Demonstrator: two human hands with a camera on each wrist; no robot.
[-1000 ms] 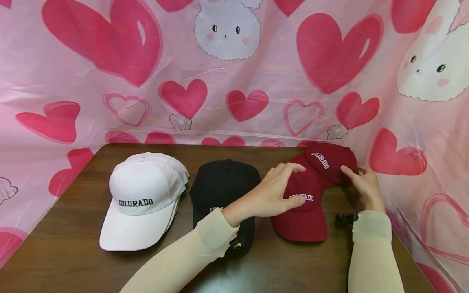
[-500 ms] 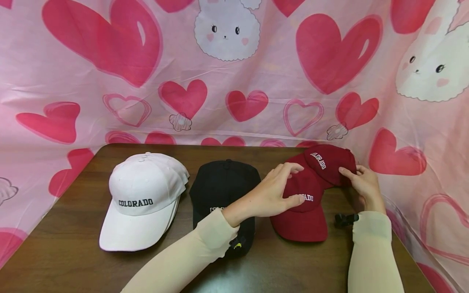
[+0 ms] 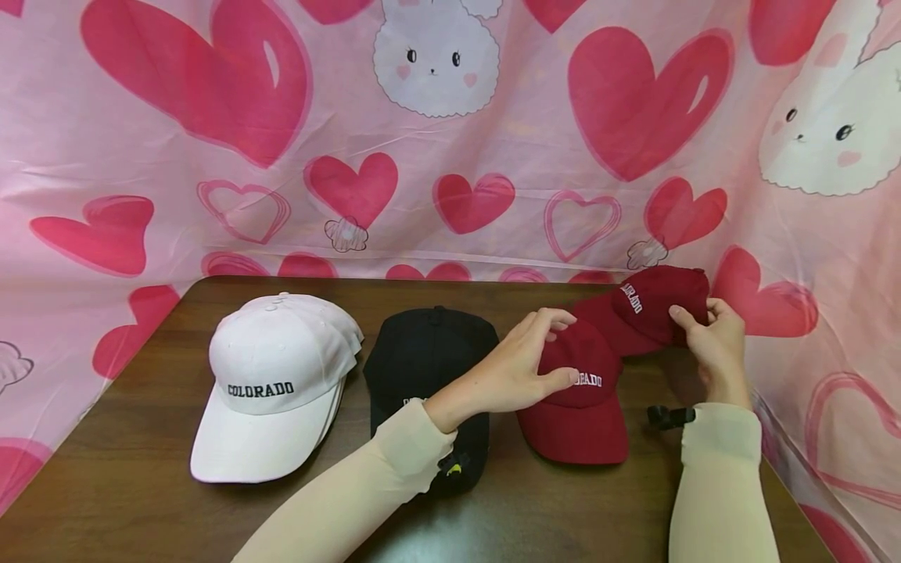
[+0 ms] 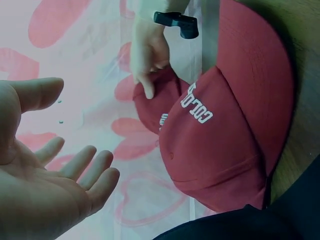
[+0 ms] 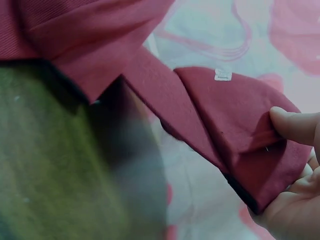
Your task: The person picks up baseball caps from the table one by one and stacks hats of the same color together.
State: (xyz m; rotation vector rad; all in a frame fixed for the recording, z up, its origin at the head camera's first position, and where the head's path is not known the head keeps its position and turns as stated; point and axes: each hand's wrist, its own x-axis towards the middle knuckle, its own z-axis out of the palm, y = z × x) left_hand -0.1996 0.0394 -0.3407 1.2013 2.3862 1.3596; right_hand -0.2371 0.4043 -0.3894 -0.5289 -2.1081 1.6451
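My right hand [image 3: 718, 344] pinches the side of a dark red cap [image 3: 658, 309] at the back right, thumb on the outside. The right wrist view shows the thumb pressing this cap's crown [image 5: 240, 112], with a small white label on it. A second red cap [image 3: 584, 430], lettered COLORADO, lies in front with its brim towards me. Over its left side hovers my left hand [image 3: 517, 371], fingers spread and loosely bent. In the left wrist view that left hand [image 4: 55, 185] holds nothing and stands apart from the front cap [image 4: 215, 135].
A black cap [image 3: 429, 344] lies mid-table, partly behind my left forearm. Stacked white caps [image 3: 267, 352] stand at the left. A pink heart-patterned cloth [image 3: 514, 141] hangs behind and right of the brown wooden table [image 3: 127, 469].
My right hand has moved right and slightly up, carrying the back red cap with it. My left hand has drifted a little left. The front red cap, black cap and white caps have hardly moved.
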